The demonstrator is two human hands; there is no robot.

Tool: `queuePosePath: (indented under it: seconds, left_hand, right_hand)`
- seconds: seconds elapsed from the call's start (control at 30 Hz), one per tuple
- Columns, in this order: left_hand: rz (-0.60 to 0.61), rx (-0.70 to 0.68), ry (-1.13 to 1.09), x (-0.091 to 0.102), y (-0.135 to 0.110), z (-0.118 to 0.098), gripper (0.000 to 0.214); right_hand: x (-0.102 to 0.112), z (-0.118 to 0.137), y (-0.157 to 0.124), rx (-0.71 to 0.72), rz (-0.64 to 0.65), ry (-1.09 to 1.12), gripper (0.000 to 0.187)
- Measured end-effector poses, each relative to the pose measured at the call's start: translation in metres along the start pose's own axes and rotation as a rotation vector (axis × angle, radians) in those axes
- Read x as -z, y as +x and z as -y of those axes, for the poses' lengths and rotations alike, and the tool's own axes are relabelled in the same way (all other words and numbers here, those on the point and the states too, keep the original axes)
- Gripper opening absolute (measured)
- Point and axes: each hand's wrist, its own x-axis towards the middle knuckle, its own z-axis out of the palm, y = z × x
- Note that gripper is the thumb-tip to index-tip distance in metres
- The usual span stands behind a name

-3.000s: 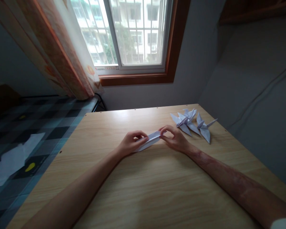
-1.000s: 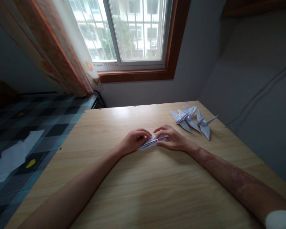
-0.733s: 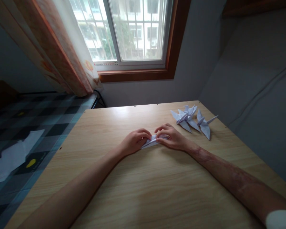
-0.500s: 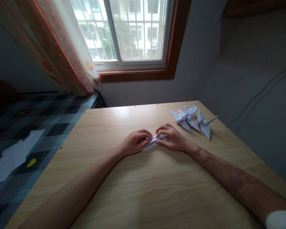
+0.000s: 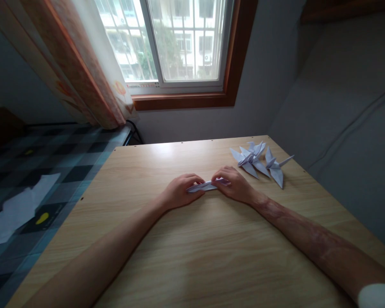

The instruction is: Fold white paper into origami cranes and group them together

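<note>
A narrow folded piece of white paper (image 5: 205,186) is held just above the wooden table (image 5: 192,256), near its middle. My left hand (image 5: 179,192) pinches the paper's left end. My right hand (image 5: 235,185) pinches its right end, fingers curled over the top. The paper runs nearly level between the two hands, seen edge-on.
Finished white paper cranes (image 5: 259,161) lie in a group at the table's far right. A bed with a checked cover (image 5: 45,175) and loose white sheets (image 5: 16,209) is on the left. Behind the table are a window (image 5: 176,42) and a curtain (image 5: 83,68).
The paper has been folded slimmer and lifted off the table to sit edge-on between my hands. Both hands stay at its ends, the right hand's fingers now closed over it.
</note>
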Motion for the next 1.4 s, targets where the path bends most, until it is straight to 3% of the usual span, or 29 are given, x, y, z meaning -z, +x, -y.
queuePosePath:
  seconds: [0.27,0.5,0.7,0.93,1.13,1.4]
  left_hand:
    - [-0.042,-0.056,0.05,-0.0001,-0.001,-0.0061,0.017]
    - [-0.065,-0.01,0.029,-0.0003,-0.0015,-0.0046,0.02]
    - [-0.104,0.064,0.039,0.0011,-0.0036,-0.0071,0.02]
    - [-0.072,0.013,0.092,0.0006,-0.0033,-0.0059,0.02]
    - [-0.067,-0.027,0.072,-0.0003,-0.0028,-0.0046,0.023]
    - [-0.045,-0.02,0.049,0.0,-0.0024,-0.0049,0.014]
  right_hand:
    - [0.0017,0.0038,0.0003,0.051,0.061,0.015,0.006]
    - [0.0016,0.0051,-0.0006,0.055,0.097,-0.033,0.021]
    - [0.0023,0.0063,-0.0019,0.083,0.019,-0.038,0.035]
    - [0.0001,0.0063,-0.0009,0.108,0.062,-0.094,0.012]
    - [0.0003,0.0054,-0.0008,0.081,0.062,-0.063,0.022]
    - [-0.0002,0.005,-0.0002,0.109,0.094,-0.07,0.003]
